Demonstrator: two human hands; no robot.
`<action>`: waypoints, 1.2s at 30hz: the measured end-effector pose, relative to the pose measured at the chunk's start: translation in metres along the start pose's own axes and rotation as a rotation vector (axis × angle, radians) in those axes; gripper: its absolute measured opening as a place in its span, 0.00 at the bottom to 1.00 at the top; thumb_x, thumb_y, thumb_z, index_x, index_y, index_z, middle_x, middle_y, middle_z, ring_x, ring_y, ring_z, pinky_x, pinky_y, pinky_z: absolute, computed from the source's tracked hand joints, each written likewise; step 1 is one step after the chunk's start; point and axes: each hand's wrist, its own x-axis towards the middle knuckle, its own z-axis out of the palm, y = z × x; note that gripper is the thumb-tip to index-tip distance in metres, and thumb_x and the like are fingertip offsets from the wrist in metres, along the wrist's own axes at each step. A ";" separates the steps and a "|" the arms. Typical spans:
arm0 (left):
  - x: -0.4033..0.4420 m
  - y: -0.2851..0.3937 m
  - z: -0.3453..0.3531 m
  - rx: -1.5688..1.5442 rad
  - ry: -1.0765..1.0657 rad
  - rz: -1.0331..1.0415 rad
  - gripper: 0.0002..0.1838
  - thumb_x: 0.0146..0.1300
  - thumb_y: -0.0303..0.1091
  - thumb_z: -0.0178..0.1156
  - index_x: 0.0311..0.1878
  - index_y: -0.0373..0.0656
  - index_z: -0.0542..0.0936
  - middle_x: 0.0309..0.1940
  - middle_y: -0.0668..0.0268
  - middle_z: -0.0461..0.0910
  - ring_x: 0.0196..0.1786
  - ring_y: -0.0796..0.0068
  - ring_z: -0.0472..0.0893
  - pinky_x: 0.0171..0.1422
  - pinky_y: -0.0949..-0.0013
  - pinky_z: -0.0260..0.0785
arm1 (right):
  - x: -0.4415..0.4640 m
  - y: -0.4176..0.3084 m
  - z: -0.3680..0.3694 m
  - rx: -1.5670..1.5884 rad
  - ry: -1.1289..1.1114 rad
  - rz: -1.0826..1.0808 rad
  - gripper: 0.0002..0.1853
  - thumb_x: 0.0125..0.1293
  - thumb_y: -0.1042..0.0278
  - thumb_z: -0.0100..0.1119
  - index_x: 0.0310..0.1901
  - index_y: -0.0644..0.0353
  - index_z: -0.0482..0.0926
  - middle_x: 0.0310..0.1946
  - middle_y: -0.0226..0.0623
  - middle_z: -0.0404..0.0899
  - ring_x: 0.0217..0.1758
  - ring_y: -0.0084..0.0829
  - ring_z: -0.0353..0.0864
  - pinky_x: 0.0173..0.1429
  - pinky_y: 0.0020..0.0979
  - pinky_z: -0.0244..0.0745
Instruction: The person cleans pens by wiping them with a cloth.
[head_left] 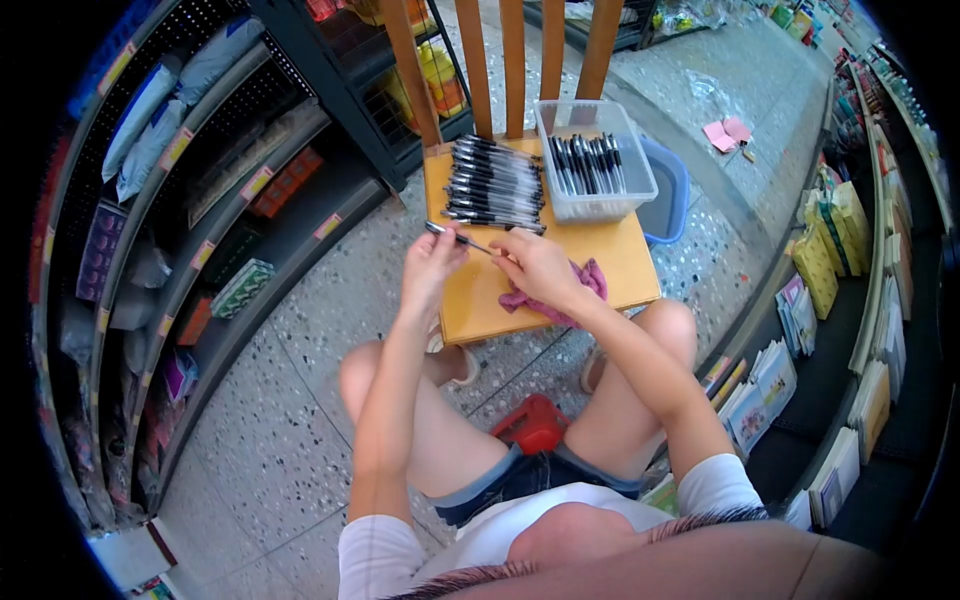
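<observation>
A black-and-clear pen (465, 241) is held sideways between my two hands, above the front part of a yellow wooden chair seat (470, 318). My left hand (432, 262) is closed on its dark end. The fingers of my right hand (540, 266) pinch close to its thin end. Under and beside my right hand lies a crumpled purple-pink cloth (594, 278). Just beyond my hands, several similar pens (495, 185) are stacked on the seat. To their right stands a clear plastic box (600, 210) with more pens (588, 165) upright or leaning inside.
A blue basin (672, 190) is behind the seat's right side. Curved shelves of packaged goods (145, 150) line the left. Books and cards (760, 395) fill shelves at right. A red object (535, 425) sits between my legs. Pink paper (728, 133) lies on the floor.
</observation>
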 end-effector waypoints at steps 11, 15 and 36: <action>-0.010 0.025 0.024 0.022 -0.118 0.020 0.17 0.68 0.38 0.52 0.53 0.37 0.74 0.29 0.70 0.77 0.33 0.81 0.77 0.40 0.78 0.71 | -0.018 0.006 -0.051 0.060 -0.290 -0.018 0.07 0.59 0.67 0.57 0.34 0.61 0.76 0.32 0.35 0.76 0.34 0.33 0.76 0.39 0.30 0.70; -0.024 0.027 0.052 0.051 -0.254 -0.084 0.18 0.67 0.39 0.52 0.55 0.38 0.74 0.29 0.70 0.76 0.34 0.79 0.79 0.40 0.77 0.72 | -0.019 0.011 -0.063 0.956 -0.041 0.533 0.07 0.66 0.68 0.51 0.40 0.62 0.72 0.34 0.29 0.75 0.37 0.19 0.74 0.43 0.21 0.68; -0.031 -0.007 0.086 0.270 -0.561 0.065 0.08 0.66 0.30 0.51 0.41 0.36 0.76 0.31 0.70 0.77 0.34 0.81 0.75 0.44 0.76 0.68 | -0.020 0.008 -0.077 0.984 0.062 0.298 0.07 0.62 0.77 0.55 0.42 0.67 0.76 0.40 0.35 0.75 0.42 0.20 0.75 0.44 0.22 0.72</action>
